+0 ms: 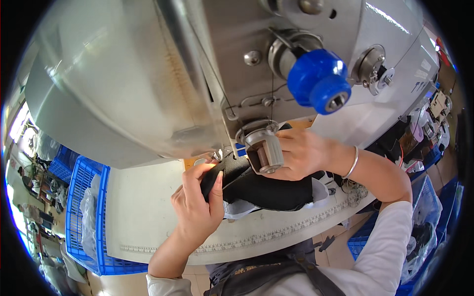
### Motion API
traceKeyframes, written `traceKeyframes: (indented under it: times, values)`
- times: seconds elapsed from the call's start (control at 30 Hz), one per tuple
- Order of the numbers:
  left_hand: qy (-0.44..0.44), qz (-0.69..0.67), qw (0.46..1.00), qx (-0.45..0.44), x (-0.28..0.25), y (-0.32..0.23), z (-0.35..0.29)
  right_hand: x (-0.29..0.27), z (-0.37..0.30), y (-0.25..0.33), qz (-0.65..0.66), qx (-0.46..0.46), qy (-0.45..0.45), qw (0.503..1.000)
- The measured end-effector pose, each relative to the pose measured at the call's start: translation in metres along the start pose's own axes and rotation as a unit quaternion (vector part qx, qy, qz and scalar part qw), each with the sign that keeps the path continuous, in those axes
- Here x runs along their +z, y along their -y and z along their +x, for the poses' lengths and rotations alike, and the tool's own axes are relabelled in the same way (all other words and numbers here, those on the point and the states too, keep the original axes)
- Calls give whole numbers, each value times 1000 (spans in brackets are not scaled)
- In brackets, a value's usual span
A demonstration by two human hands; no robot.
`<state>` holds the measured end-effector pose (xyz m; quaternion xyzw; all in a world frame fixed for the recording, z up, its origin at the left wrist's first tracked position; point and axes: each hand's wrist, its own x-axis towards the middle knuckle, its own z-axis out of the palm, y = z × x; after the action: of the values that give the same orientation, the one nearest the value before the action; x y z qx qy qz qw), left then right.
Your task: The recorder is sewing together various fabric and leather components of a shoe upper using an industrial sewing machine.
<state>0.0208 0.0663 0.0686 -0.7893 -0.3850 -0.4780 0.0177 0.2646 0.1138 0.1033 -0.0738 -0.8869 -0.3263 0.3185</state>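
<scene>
A black fabric piece (276,191) with a pale lining lies under the head of a sewing machine (192,98). My left hand (197,200) pinches its left edge between thumb and fingers, close to the needle area. On the other side, my right hand (303,153) is closed on the fabric, its fingertips partly hidden behind a metal guide (266,153) on the machine. A silver bracelet (351,163) circles my right wrist. The exact spot where needle meets fabric is hard to make out.
The white machine table (143,212) has a printed ruler scale (247,240) along its front edge. Loose threads (356,191) lie at its right. A blue plastic basket (101,217) holding clear plastic stands at the left; blue crates (363,241) stand at the right. A blue knob (318,81) juts from the machine.
</scene>
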Motion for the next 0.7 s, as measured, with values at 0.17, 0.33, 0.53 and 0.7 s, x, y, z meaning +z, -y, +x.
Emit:
traceKeyframes:
  times: [0.17,0.33,0.53,0.7]
  values:
    - [5,-21,1000,-14,-2,0,4,-15,17,7,28,32,88,995]
    - [26,-71,995,-70,-8,0,7,-1,38,43,-96,30,137,985]
    - [24,-76,996,-49,-10,0,11,22,33,51,-110,49,56,991]
    - [29,-74,996,-44,-11,-2,12,23,28,35,-137,-43,36,989]
